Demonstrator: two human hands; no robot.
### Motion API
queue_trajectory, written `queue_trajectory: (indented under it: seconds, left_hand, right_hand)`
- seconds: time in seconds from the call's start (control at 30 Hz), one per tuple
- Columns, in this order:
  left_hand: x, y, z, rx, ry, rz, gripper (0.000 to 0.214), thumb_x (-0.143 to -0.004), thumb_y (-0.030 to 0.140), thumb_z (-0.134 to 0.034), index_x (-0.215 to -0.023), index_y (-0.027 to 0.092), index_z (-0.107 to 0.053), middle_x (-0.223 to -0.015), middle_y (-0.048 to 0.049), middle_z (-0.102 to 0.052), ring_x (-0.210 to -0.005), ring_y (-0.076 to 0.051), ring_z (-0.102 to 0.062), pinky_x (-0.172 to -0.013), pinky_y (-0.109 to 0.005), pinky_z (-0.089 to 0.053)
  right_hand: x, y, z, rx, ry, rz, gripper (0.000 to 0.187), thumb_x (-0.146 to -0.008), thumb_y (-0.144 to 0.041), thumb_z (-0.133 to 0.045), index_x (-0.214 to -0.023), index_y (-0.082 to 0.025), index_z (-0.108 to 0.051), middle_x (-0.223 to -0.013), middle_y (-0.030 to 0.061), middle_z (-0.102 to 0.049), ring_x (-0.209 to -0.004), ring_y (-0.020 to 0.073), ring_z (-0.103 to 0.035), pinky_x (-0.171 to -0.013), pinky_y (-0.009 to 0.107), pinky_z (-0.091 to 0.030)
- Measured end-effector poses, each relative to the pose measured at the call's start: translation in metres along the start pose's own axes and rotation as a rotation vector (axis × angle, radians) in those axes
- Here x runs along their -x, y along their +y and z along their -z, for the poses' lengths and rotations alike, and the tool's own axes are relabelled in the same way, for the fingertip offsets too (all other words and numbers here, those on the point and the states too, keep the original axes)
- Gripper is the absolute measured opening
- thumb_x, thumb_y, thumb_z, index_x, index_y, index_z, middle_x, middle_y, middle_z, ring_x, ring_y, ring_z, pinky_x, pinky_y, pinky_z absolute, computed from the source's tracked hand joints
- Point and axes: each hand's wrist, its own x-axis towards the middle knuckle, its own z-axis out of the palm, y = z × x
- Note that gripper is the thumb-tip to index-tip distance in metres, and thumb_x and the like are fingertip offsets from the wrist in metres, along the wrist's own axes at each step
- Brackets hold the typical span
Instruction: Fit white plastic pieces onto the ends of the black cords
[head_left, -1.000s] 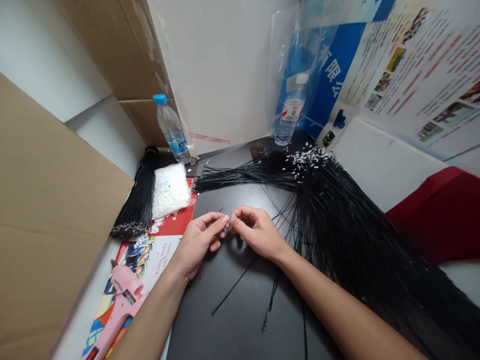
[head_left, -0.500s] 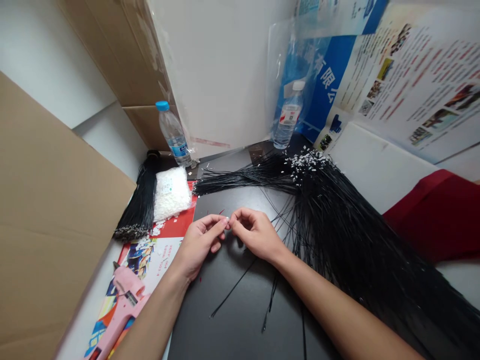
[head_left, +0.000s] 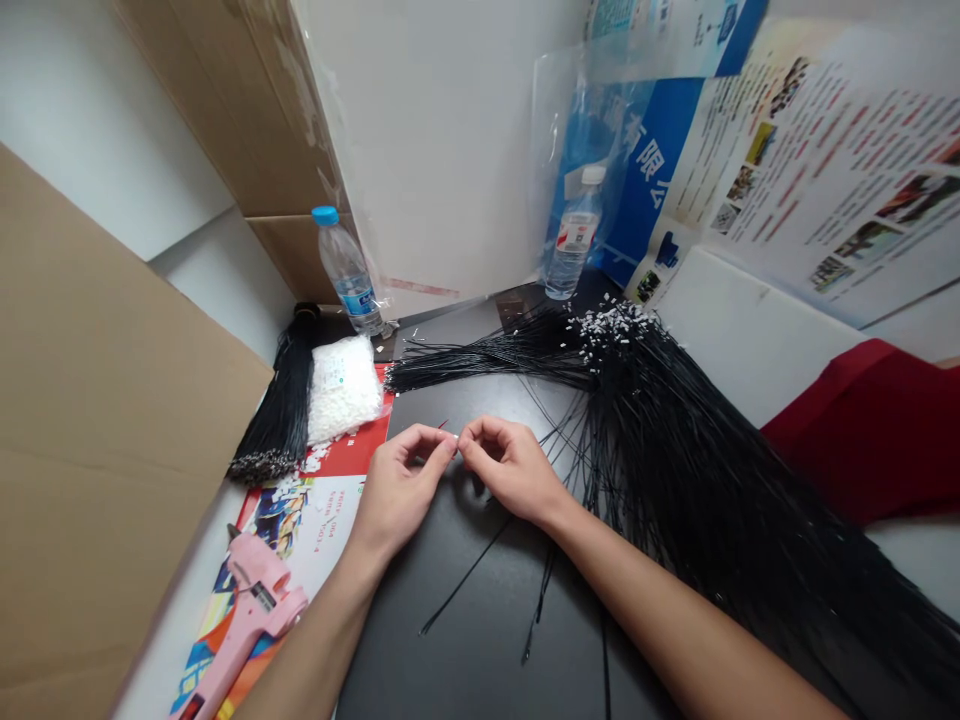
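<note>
My left hand [head_left: 401,490] and my right hand [head_left: 506,465] meet fingertip to fingertip over a black mat [head_left: 480,640]. Both are pinched closed. Between the left fingertips sits a tiny white piece [head_left: 453,439]. The right fingers pinch the end of a thin black cord [head_left: 465,580] that trails back under the wrist toward me. A large fan of black cords [head_left: 712,480] with small white ends lies just right of my right hand.
A bag of white pieces [head_left: 343,388] and a tied bundle of black cords [head_left: 279,410] lie at the left. A pink glue gun [head_left: 247,620] rests on a printed sheet. Two water bottles [head_left: 346,268] [head_left: 572,245] stand at the back. Cardboard [head_left: 90,450] walls the left side; red cloth [head_left: 862,420] lies right.
The hands stay pinched together at the same spot with only slight finger shifts. The view has tilted a little.
</note>
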Motion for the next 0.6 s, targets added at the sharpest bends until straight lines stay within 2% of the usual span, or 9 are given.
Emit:
queue_trajectory:
  seconds: [0.2, 0.3, 0.43, 0.6]
  left_hand:
    - [0.0009, -0.0009, 0.0011, -0.041, -0.011, 0.004, 0.024, -0.082, 0.040, -0.066, -0.079, 0.017, -0.068, -0.077, -0.0038, -0.071, -0.072, -0.016, -0.063, -0.063, -0.025, -0.048]
    - [-0.0001, -0.0017, 0.0019, -0.044, -0.018, -0.004, 0.022, -0.083, 0.038, -0.066, -0.079, 0.017, -0.068, -0.078, -0.0036, -0.070, -0.073, -0.016, -0.062, -0.064, -0.025, -0.047]
    - [-0.0010, -0.0004, 0.0020, 0.030, -0.018, 0.014, 0.022, -0.080, 0.038, -0.068, -0.076, 0.017, -0.066, -0.070, -0.0009, -0.066, -0.066, -0.014, -0.058, -0.064, -0.024, -0.045]
    - [-0.0011, 0.0013, 0.0001, 0.173, -0.036, 0.100, 0.030, -0.077, 0.046, -0.071, -0.077, 0.017, -0.063, -0.060, 0.0039, -0.056, -0.052, -0.009, -0.046, -0.051, -0.022, -0.037]
  right_hand:
    - [0.0019, 0.0001, 0.0001, 0.081, 0.006, 0.055, 0.016, -0.086, -0.029, -0.057, -0.078, -0.016, -0.062, -0.064, -0.0020, -0.059, -0.055, 0.0081, -0.051, -0.052, 0.019, -0.037]
    - [0.0024, -0.0011, 0.0003, 0.137, 0.010, 0.123, 0.015, -0.087, -0.026, -0.056, -0.077, -0.017, -0.061, -0.060, -0.0028, -0.057, -0.053, 0.0081, -0.049, -0.050, 0.019, -0.035]
    - [0.0030, -0.0019, -0.0008, 0.173, 0.013, 0.185, 0.015, -0.089, -0.026, -0.054, -0.077, -0.018, -0.060, -0.060, -0.0025, -0.057, -0.053, 0.0087, -0.049, -0.051, 0.020, -0.036]
    - [0.0039, -0.0001, -0.0036, 0.241, 0.048, 0.204, 0.012, -0.089, -0.025, -0.056, -0.082, -0.018, -0.062, -0.065, -0.0008, -0.062, -0.056, 0.0096, -0.053, -0.054, 0.020, -0.039]
